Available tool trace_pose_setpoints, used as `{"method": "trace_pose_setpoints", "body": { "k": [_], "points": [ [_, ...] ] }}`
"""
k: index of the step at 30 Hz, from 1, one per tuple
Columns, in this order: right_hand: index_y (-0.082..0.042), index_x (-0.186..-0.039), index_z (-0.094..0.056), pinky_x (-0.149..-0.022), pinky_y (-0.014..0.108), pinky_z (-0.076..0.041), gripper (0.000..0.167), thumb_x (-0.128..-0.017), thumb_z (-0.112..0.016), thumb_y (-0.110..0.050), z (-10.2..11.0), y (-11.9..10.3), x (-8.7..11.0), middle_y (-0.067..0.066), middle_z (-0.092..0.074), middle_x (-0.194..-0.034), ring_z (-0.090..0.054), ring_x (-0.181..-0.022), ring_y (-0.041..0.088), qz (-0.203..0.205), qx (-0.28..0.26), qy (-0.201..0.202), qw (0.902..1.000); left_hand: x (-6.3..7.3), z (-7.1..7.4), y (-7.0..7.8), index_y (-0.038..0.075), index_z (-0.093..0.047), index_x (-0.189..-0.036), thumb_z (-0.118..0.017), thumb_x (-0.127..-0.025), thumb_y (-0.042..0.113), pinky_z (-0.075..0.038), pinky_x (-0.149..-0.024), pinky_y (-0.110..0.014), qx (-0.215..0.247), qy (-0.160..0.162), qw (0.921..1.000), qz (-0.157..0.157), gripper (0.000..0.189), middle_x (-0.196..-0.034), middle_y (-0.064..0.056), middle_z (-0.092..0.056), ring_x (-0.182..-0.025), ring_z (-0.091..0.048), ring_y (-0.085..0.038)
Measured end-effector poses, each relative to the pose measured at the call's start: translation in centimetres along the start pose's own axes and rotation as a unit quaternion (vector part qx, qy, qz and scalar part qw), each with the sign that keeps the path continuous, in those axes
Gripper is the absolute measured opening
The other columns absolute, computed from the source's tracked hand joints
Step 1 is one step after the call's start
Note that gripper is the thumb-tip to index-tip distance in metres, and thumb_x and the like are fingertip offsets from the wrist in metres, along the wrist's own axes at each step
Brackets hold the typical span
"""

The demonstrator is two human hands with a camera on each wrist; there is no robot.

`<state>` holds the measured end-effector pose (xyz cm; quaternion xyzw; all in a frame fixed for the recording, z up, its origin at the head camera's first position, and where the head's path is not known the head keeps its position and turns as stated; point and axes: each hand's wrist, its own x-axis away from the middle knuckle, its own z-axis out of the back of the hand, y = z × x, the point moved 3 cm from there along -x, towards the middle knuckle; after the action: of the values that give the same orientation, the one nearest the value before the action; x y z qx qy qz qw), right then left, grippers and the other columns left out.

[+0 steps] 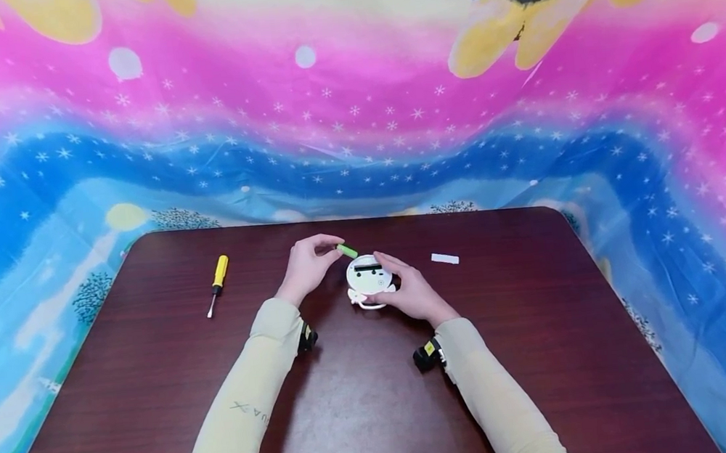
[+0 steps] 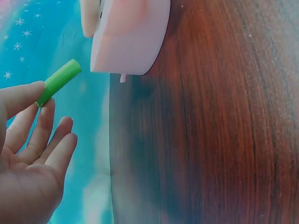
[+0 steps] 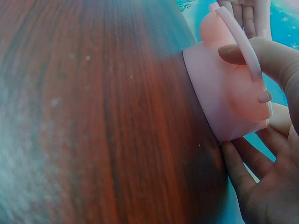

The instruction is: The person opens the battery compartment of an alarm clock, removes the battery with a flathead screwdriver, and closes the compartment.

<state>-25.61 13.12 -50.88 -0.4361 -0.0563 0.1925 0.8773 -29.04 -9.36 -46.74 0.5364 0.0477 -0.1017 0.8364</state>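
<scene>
A small green battery (image 1: 348, 250) is pinched by the thumb and fingertips of my left hand (image 1: 309, 267), above the upper left edge of a round alarm clock. In the left wrist view the battery (image 2: 59, 82) points up toward the clock, a gap between them. The alarm clock (image 1: 360, 283), white in the head view and pinkish in the wrist views, lies back up, its dark battery slot and two small dark knobs showing. My right hand (image 1: 412, 291) grips the clock by its right side, the thumb by its looped handle (image 3: 239, 37).
On the left of the brown table (image 1: 355, 417) lies a yellow-handled screwdriver (image 1: 218, 280). A small white strip (image 1: 445, 259), shaped like a battery cover, lies right of the clock. A patterned cloth (image 1: 355, 140) hangs behind the table's far edge.
</scene>
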Motion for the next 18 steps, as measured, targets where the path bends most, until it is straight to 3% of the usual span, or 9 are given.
{"method": "trace_pose_setpoints", "body": {
  "k": [9, 18],
  "points": [
    [-0.012, -0.159, -0.038, -0.116, 0.041, -0.03, 0.09, -0.085, -0.085, -0.035, 0.02, -0.1, -0.01, -0.001, -0.033, -0.163, -0.027, -0.148, 0.015, -0.002, 0.002, -0.001, 1.0, 0.08, 0.66, -0.43, 0.005, -0.076, -0.116, -0.072, -0.095, 0.007, -0.052, -0.088, -0.035, 0.021, 0.022, 0.9994, 0.016, 0.022, -0.11, -0.012, -0.069, -0.098, -0.072, -0.025],
    [-0.013, -0.159, -0.037, -0.117, 0.039, -0.029, 0.091, -0.085, -0.085, -0.034, 0.0, -0.01, 0.03, -0.001, -0.033, -0.163, -0.026, -0.149, 0.014, -0.005, 0.001, -0.002, 1.0, 0.21, 0.92, -0.87, 0.003, -0.076, -0.117, -0.071, -0.095, 0.008, -0.051, -0.075, -0.025, 0.017, 0.028, 0.9989, 0.033, 0.023, -0.108, -0.012, -0.069, -0.094, -0.073, -0.025]
  ]
}}
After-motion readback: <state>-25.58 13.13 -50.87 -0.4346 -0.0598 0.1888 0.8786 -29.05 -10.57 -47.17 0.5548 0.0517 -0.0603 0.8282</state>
